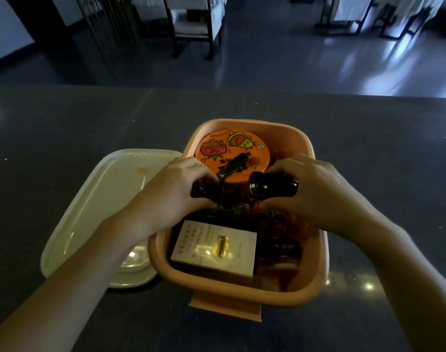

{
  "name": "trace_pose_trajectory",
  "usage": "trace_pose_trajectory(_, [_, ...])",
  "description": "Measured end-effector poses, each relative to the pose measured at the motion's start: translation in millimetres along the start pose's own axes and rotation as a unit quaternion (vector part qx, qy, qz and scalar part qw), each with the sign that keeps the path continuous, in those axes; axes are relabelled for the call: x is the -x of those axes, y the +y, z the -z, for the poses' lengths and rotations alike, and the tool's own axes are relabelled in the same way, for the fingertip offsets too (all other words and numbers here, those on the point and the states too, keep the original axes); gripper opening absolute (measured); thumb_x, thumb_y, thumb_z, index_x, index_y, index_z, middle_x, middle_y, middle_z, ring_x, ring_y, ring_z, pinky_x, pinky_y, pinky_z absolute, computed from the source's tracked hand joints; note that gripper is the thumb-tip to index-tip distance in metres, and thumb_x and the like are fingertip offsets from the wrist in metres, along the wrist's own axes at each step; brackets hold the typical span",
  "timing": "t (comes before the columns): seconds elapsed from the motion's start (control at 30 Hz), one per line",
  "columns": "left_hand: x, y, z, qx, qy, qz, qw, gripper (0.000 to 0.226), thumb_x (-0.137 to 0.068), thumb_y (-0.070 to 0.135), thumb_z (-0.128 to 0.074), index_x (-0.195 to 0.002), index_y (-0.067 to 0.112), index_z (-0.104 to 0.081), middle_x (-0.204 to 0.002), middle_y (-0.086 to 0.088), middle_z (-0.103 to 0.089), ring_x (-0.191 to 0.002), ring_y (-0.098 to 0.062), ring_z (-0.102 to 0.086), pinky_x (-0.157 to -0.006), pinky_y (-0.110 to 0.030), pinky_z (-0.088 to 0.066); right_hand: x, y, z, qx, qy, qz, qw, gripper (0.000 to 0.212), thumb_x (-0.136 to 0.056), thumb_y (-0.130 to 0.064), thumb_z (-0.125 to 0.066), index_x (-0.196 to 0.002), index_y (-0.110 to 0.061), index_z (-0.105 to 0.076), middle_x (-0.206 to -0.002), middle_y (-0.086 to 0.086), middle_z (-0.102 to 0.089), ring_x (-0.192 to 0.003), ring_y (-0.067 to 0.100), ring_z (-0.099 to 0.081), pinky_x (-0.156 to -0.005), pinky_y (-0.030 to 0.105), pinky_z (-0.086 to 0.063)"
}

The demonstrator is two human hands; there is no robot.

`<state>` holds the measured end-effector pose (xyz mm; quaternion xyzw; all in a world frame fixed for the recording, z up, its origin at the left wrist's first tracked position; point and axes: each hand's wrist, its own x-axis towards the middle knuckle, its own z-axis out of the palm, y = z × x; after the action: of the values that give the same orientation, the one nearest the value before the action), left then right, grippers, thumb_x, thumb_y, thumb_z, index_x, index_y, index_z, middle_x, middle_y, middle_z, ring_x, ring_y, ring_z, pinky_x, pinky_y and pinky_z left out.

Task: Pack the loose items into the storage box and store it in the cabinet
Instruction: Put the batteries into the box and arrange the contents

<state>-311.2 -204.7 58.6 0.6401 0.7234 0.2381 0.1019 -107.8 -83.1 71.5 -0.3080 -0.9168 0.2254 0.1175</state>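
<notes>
My left hand (176,184) curls its fingers (199,171) round a dark item (201,190) I cannot identify. My right hand (310,184) wraps a glossy black cylinder (272,186). Both are inside the rounded terracotta plastic storage box (316,283) on the dark table (64,123), probably being fitted beside the round orange printed tin (232,151). The smooth cream lid (94,212) lies alongside, off for packing.
</notes>
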Motion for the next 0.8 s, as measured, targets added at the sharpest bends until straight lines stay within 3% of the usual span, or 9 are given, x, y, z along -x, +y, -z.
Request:
trace_pose_trajectory(0.1, [1.3,-4.3,2.5,-0.026,0.000,-0.020,0.999,0.042,-0.068,0.030,-0.076,-0.106,0.027,-0.061,-0.103,0.014,-0.056,-0.098,-0.006,-0.046,-0.086,-0.026,-0.036,-3.7,0.6,-3.6,0.024,-0.016,-0.003,1.000,0.052,-0.063,-0.058,-0.061,-0.110,-0.035,-0.055,-0.105,-0.014,-0.051,-0.089,0.008,-0.053,-0.076,0.033,-0.050])
trace_pose_trajectory(0.2, [-1.5,-10.2,1.2,-0.093,0.000,-0.035,0.995,0.038,-0.067,0.032,-0.076,-0.103,0.030,-0.063,-0.100,0.018,-0.056,-0.102,-0.012,-0.049,-0.097,-0.039,-0.031,-4.0,4.6,-7.3,0.051,-0.026,0.001,0.998,0.050,-0.069,-0.054,-0.064,-0.113,-0.035,-0.052,-0.104,-0.014,-0.049,-0.087,0.004,-0.048,-0.071,0.026,-0.046])
trace_pose_trajectory(0.3, [-2.5,-13.8,-5.8,-0.121,-0.056,-0.014,0.991,0.025,-0.075,0.036,-0.068,-0.099,0.037,-0.063,-0.100,0.023,-0.052,-0.115,-0.005,-0.038,-0.106,-0.042,-0.001,-4.7,6.2,-10.3,0.084,-0.025,0.009,0.996,0.048,-0.072,-0.052,-0.065,-0.114,-0.034,-0.052,-0.102,-0.017,-0.046,-0.088,0.002,-0.044,-0.070,0.024,-0.044])
trace_pose_trajectory(0.37, [-4.7,-14.4,-10.2,-0.120,-0.083,-0.017,0.989,0.019,-0.079,0.041,-0.063,-0.097,0.040,-0.064,-0.100,0.025,-0.054,-0.115,0.000,-0.035,-0.104,-0.041,0.009,-5.6,7.0,-11.5,0.091,-0.025,0.011,0.996,0.048,-0.072,-0.053,-0.064,-0.114,-0.034,-0.052,-0.101,-0.018,-0.044,-0.089,0.002,-0.045,-0.070,0.025,-0.045])
trace_pose_trajectory(0.47, [-5.1,-14.4,-8.7,-0.068,-0.023,-0.045,0.996,0.025,-0.077,0.046,-0.062,-0.100,0.036,-0.065,-0.098,0.024,-0.058,-0.108,-0.006,-0.049,-0.103,-0.041,-0.012,-5.2,9.0,-13.8,0.081,-0.030,0.007,0.996,0.049,-0.072,-0.054,-0.064,-0.114,-0.033,-0.051,-0.100,-0.019,-0.045,-0.085,0.001,-0.047,-0.066,0.019,-0.042])
trace_pose_trajectory(0.57, [0.6,-13.9,-5.8,-0.019,0.018,-0.051,0.998,0.042,-0.075,0.055,-0.052,-0.105,0.029,-0.064,-0.105,0.014,-0.063,-0.103,-0.009,-0.051,-0.095,-0.040,-0.034,-6.3,8.7,-18.1,0.120,-0.049,0.008,0.992,0.050,-0.073,-0.055,-0.062,-0.115,-0.031,-0.051,-0.107,-0.015,-0.052,-0.088,0.004,-0.051,-0.071,0.025,-0.048])
trace_pose_trajectory(0.8, [13.7,-15.8,-7.1,0.055,0.047,-0.010,0.997,0.048,-0.073,0.059,-0.046,-0.111,0.033,-0.059,-0.119,0.018,-0.051,-0.115,0.000,-0.037,-0.096,-0.025,-0.027,-9.8,-4.7,-29.1,0.169,-0.066,0.027,0.983,0.045,-0.079,-0.051,-0.060,-0.115,-0.024,-0.053,-0.109,-0.007,-0.056,-0.094,0.010,-0.055,-0.076,0.028,-0.046])
